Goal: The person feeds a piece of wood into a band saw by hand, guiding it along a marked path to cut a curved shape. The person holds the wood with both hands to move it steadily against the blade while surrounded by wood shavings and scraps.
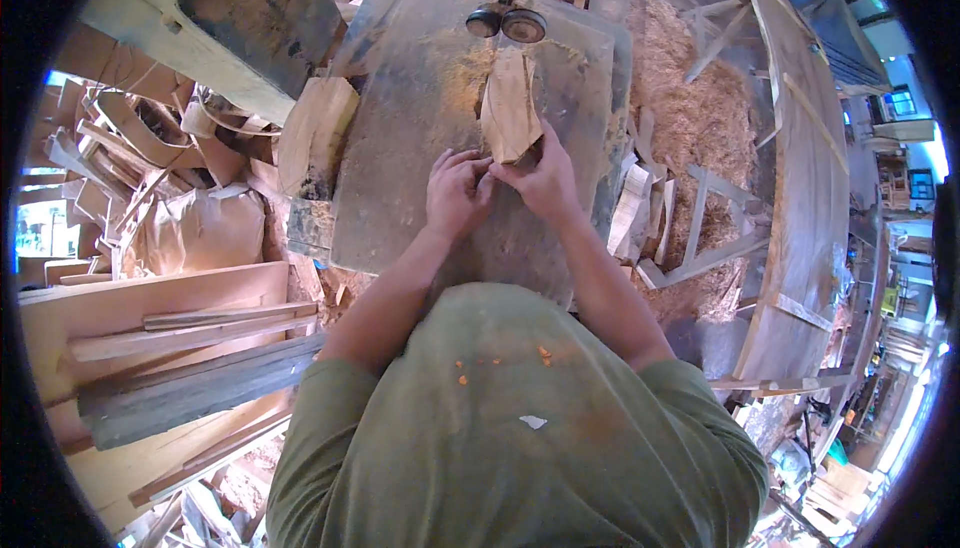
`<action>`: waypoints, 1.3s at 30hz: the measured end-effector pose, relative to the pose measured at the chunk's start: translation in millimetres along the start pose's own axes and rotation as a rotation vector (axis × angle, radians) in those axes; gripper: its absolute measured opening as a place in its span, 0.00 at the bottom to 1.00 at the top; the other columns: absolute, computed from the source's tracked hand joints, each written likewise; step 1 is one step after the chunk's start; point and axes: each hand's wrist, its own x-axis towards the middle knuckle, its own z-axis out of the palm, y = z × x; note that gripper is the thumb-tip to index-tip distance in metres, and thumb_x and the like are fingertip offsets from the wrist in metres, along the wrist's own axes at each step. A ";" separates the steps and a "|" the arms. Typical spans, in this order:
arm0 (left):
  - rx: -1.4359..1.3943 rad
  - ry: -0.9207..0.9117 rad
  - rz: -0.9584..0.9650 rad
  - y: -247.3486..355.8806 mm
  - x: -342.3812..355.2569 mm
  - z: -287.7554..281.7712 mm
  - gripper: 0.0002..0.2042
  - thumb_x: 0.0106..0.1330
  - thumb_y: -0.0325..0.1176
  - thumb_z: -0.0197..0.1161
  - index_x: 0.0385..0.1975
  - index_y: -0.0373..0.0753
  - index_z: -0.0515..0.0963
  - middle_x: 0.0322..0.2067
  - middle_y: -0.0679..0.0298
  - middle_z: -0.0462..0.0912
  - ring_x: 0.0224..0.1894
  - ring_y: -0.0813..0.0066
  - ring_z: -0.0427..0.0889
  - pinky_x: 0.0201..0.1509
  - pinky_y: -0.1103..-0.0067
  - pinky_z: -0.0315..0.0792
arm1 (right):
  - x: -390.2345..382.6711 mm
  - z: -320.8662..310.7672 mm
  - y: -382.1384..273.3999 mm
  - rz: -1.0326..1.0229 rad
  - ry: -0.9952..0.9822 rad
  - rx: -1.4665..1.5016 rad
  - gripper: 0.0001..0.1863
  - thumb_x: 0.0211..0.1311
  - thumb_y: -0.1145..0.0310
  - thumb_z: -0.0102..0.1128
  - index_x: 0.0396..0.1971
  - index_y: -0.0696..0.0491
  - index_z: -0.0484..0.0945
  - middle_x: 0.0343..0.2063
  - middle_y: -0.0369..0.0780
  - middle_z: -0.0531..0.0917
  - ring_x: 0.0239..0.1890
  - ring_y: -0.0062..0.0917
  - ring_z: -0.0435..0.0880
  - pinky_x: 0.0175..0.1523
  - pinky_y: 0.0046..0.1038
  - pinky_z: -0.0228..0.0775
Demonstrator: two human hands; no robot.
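A short, thick wood block with a slightly curved side lies on the dusty metal machine table. My right hand grips its near end, thumb at the near edge and fingers along the right side. Close beside that end, my left hand has its fingers curled in. Its fingertips come near the block's lower left corner, and I see nothing held in them. Two dark round guide rollers of what looks like a bandsaw sit just beyond the block's far end. The blade itself cannot be made out.
Another curved wood block rests at the table's left edge, beside the pale machine body. Wood offcuts and a sawdust heap lie to the right. A long board stands farther right; planks are stacked at the left.
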 end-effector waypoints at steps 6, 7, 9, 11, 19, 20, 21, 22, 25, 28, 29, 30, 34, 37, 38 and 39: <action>-0.027 0.056 0.015 3.6 3.1 0.2 0.04 0.63 0.31 0.70 0.33 0.39 0.86 0.43 0.61 0.91 0.55 0.60 0.86 0.71 0.57 0.68 | 3.4 -0.7 -7.5 0.024 -0.032 0.032 0.49 0.49 0.68 0.83 0.71 0.60 0.65 0.59 0.50 0.83 0.63 0.38 0.82 0.66 0.34 0.72; -0.017 0.068 0.009 2.9 3.2 1.1 0.04 0.63 0.31 0.70 0.33 0.39 0.86 0.43 0.60 0.91 0.55 0.60 0.86 0.71 0.57 0.68 | 3.5 0.7 -7.4 0.024 -0.028 0.032 0.49 0.49 0.68 0.83 0.71 0.60 0.65 0.59 0.50 0.83 0.63 0.38 0.82 0.66 0.34 0.72; -0.008 0.078 0.007 1.5 3.0 1.5 0.04 0.64 0.31 0.70 0.32 0.38 0.85 0.43 0.60 0.91 0.55 0.59 0.86 0.71 0.57 0.68 | 4.3 3.4 -7.7 0.030 0.008 0.037 0.44 0.50 0.70 0.83 0.67 0.59 0.69 0.56 0.44 0.84 0.59 0.29 0.82 0.65 0.32 0.72; -0.032 0.056 -0.003 0.0 2.5 0.5 0.06 0.65 0.31 0.69 0.39 0.39 0.86 0.44 0.58 0.90 0.56 0.58 0.85 0.70 0.58 0.69 | 2.1 3.6 -10.6 0.027 0.024 0.016 0.44 0.49 0.69 0.84 0.67 0.59 0.69 0.56 0.45 0.84 0.60 0.29 0.82 0.65 0.32 0.72; 0.032 0.099 0.062 -1.7 0.9 1.8 0.06 0.65 0.29 0.68 0.39 0.36 0.86 0.49 0.56 0.89 0.56 0.56 0.85 0.68 0.63 0.73 | -0.3 7.8 -14.1 -0.010 0.057 -0.029 0.51 0.49 0.67 0.84 0.71 0.63 0.63 0.59 0.51 0.82 0.63 0.38 0.81 0.66 0.35 0.73; 0.046 0.107 0.093 -3.2 1.4 3.4 0.07 0.65 0.28 0.69 0.39 0.36 0.86 0.50 0.56 0.89 0.56 0.56 0.85 0.68 0.64 0.73 | -0.9 7.1 -13.0 0.020 0.036 0.013 0.51 0.49 0.67 0.84 0.71 0.63 0.63 0.59 0.51 0.82 0.63 0.38 0.81 0.66 0.35 0.72; 0.043 0.104 0.104 -6.6 -0.7 5.5 0.07 0.65 0.28 0.69 0.39 0.36 0.86 0.50 0.56 0.89 0.56 0.56 0.85 0.68 0.64 0.73 | 0.6 5.0 -11.7 0.046 0.020 0.053 0.51 0.49 0.67 0.83 0.71 0.63 0.63 0.59 0.51 0.82 0.63 0.39 0.81 0.67 0.36 0.72; 0.037 0.095 0.077 -9.3 0.8 7.3 0.08 0.64 0.28 0.69 0.41 0.36 0.86 0.51 0.56 0.89 0.57 0.56 0.85 0.69 0.62 0.72 | 3.3 3.7 -10.0 0.025 0.038 0.045 0.51 0.49 0.67 0.83 0.71 0.63 0.63 0.59 0.51 0.82 0.63 0.39 0.81 0.67 0.36 0.72; -0.004 0.077 0.046 -12.3 -0.4 5.7 0.13 0.63 0.28 0.69 0.47 0.37 0.86 0.50 0.57 0.89 0.57 0.56 0.85 0.70 0.60 0.72 | -0.4 9.0 -2.3 -0.003 0.067 -0.027 0.51 0.49 0.65 0.84 0.71 0.62 0.63 0.60 0.52 0.81 0.64 0.42 0.80 0.67 0.37 0.72; -0.048 0.051 0.033 -10.4 -4.7 -2.0 0.12 0.65 0.27 0.68 0.47 0.35 0.85 0.50 0.56 0.89 0.58 0.55 0.85 0.69 0.60 0.72 | -7.3 9.1 -14.5 0.027 0.033 0.007 0.54 0.48 0.63 0.85 0.72 0.62 0.61 0.61 0.55 0.79 0.65 0.46 0.79 0.67 0.38 0.71; -0.054 0.058 0.043 -9.9 2.1 2.2 0.12 0.65 0.27 0.68 0.47 0.35 0.85 0.50 0.56 0.89 0.58 0.55 0.85 0.69 0.60 0.72 | -1.7 5.1 -14.9 0.017 0.039 -0.001 0.54 0.48 0.63 0.85 0.72 0.62 0.61 0.61 0.55 0.79 0.65 0.46 0.79 0.67 0.38 0.71; -0.056 0.069 0.033 -7.5 -1.3 1.2 0.11 0.65 0.28 0.68 0.46 0.36 0.85 0.50 0.57 0.89 0.57 0.56 0.85 0.69 0.60 0.73 | -3.8 7.6 -13.4 0.020 0.042 -0.022 0.54 0.48 0.64 0.85 0.72 0.62 0.61 0.61 0.54 0.80 0.65 0.45 0.79 0.68 0.38 0.71; -0.030 0.096 0.046 -3.4 0.6 1.9 0.09 0.64 0.28 0.68 0.43 0.36 0.85 0.50 0.58 0.89 0.56 0.57 0.86 0.69 0.60 0.73 | -0.8 2.3 -20.4 0.062 -0.014 -0.021 0.54 0.48 0.64 0.85 0.72 0.61 0.61 0.61 0.52 0.80 0.65 0.41 0.79 0.68 0.36 0.70; 0.008 0.079 0.045 1.1 0.8 -0.2 0.06 0.63 0.27 0.68 0.38 0.36 0.85 0.51 0.57 0.89 0.55 0.56 0.87 0.68 0.59 0.74 | -0.4 8.0 -7.9 -0.005 0.038 -0.016 0.52 0.48 0.65 0.85 0.71 0.61 0.63 0.60 0.52 0.81 0.64 0.41 0.80 0.67 0.36 0.72; 0.011 0.079 0.029 -0.3 -0.5 -0.8 0.06 0.63 0.27 0.68 0.38 0.36 0.85 0.51 0.57 0.89 0.55 0.56 0.87 0.68 0.59 0.74 | -1.6 9.7 -7.6 -0.014 0.039 0.034 0.51 0.48 0.66 0.85 0.71 0.60 0.65 0.59 0.51 0.82 0.63 0.40 0.81 0.66 0.36 0.72; -0.007 0.077 0.047 -1.8 0.0 -1.7 0.10 0.64 0.27 0.67 0.44 0.36 0.85 0.51 0.55 0.89 0.56 0.55 0.86 0.68 0.61 0.74 | -1.0 9.7 -7.9 -0.009 0.030 0.037 0.51 0.48 0.66 0.85 0.71 0.60 0.65 0.59 0.51 0.82 0.63 0.40 0.81 0.66 0.36 0.72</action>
